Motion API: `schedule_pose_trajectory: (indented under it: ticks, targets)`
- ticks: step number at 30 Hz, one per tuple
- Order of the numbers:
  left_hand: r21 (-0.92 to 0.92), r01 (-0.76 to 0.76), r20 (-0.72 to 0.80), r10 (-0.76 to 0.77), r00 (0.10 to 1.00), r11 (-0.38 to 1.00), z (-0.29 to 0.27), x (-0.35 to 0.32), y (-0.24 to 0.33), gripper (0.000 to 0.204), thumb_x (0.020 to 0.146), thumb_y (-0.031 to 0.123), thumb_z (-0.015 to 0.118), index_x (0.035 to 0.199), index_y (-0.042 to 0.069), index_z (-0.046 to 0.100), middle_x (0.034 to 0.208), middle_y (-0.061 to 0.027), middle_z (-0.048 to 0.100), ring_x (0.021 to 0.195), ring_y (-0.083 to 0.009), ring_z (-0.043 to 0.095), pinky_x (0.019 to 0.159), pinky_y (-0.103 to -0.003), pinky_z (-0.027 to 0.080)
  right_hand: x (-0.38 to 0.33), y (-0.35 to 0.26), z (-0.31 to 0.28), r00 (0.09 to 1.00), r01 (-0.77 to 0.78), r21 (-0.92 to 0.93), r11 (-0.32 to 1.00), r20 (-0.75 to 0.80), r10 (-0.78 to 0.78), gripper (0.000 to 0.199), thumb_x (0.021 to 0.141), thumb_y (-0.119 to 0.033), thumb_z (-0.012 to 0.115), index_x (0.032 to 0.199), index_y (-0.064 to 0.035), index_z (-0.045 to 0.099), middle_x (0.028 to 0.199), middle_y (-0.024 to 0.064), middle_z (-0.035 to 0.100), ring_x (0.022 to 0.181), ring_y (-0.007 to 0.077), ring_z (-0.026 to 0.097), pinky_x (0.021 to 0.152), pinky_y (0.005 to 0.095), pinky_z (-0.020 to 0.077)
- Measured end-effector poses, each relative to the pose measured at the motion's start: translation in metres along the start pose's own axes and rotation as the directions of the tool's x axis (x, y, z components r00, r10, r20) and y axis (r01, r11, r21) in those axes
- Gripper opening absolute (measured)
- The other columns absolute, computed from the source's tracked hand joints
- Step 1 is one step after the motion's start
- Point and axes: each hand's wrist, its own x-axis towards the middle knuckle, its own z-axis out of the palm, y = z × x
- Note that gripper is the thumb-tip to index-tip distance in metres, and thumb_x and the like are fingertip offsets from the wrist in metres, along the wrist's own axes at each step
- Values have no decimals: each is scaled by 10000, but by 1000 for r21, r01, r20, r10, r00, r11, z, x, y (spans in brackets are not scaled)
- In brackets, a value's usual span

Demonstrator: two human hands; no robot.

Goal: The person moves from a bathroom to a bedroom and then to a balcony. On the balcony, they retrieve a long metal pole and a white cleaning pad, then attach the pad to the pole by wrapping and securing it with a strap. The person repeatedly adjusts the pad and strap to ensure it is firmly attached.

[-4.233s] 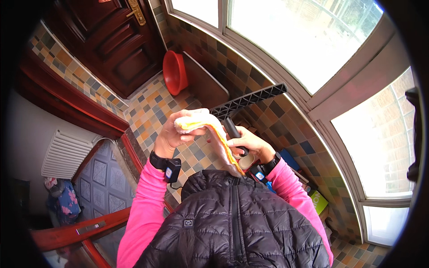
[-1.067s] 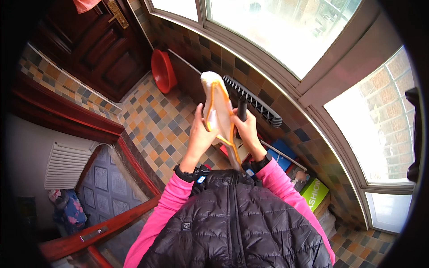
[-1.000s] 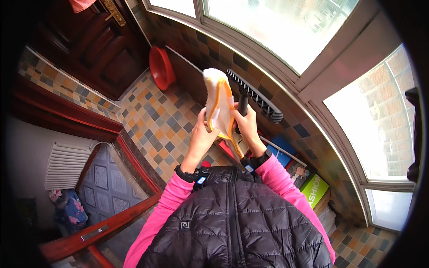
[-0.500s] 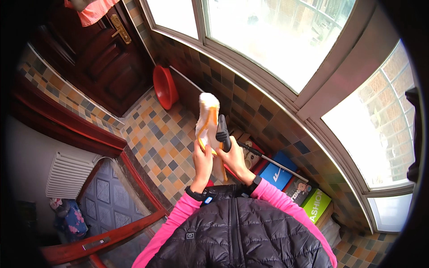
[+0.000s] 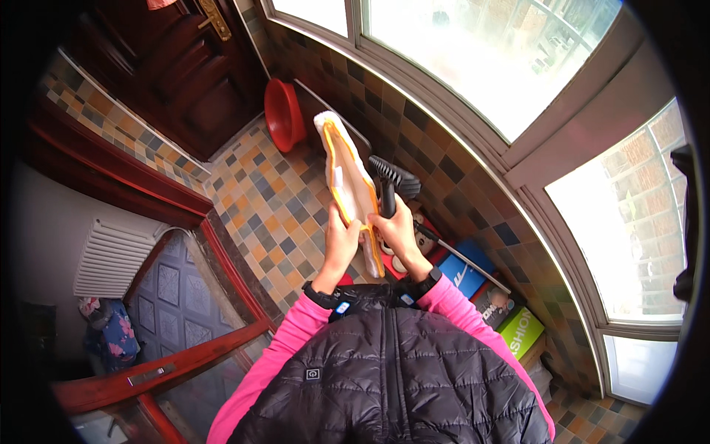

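Observation:
Both of my hands hold a white fluffy cloth pad (image 5: 353, 177) with yellow edging in front of my chest. It stretches up and away from me, with a shorter end hanging below my fingers. My left hand (image 5: 342, 240) is closed on the pad's left edge, thumb on top. In my right hand (image 5: 399, 229) is the black neck of a long-handled brush (image 5: 397, 176), while the thumb of that hand presses the pad's right edge. The bristles point up beyond my fingers, and a silver pole (image 5: 470, 260) slants down to the right. My palms are hidden.
A red basin (image 5: 283, 116) leans by the tiled wall near a dark red door (image 5: 177, 74). Blue (image 5: 464, 268) and green (image 5: 520, 331) boxes line the wall under the windows at right. A red-framed doorway (image 5: 237, 303) and white radiator (image 5: 111, 259) are at left.
The pad has been turned and spread, so its pale inner side shows more. The brush head has rotated to the right and its bristles now show. Both hands stay closed.

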Motion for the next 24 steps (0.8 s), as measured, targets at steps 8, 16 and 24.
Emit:
schedule_pose_trajectory:
  ticks: [8, 16, 24]
  targets:
    - [262, 11, 60, -28, 998, 965, -3, -1, 32, 558, 838, 115, 625, 1362, 65, 440, 1057, -246, 676, 969, -399, 683, 825, -449, 542, -11, -16, -17, 950, -243, 83, 966, 219, 220, 312, 829, -88, 735, 1075, -5, 563, 713, 25, 593, 489, 89, 544, 427, 248, 415]
    - [681, -122, 16, 152, 988, 722, -17, -2, 38, 498, 966, 323, 542, 1417, 142, 432, 972, -235, 701, 855, -424, 687, 705, -502, 542, -40, -64, -88, 973, -112, 201, 973, 221, 67, 343, 1063, -292, 446, 1184, 13, 546, 715, 37, 542, 422, 99, 483, 397, 238, 376]
    - [647, -224, 49, 253, 966, 729, -14, 5, 33, 510, 951, 235, 541, 1433, 115, 425, 964, -228, 701, 830, -417, 690, 688, -492, 550, -66, -94, -96, 913, -362, 406, 839, 335, 232, 528, 1080, -363, 329, 1393, 49, 436, 692, 66, 522, 376, 107, 435, 359, 244, 373]
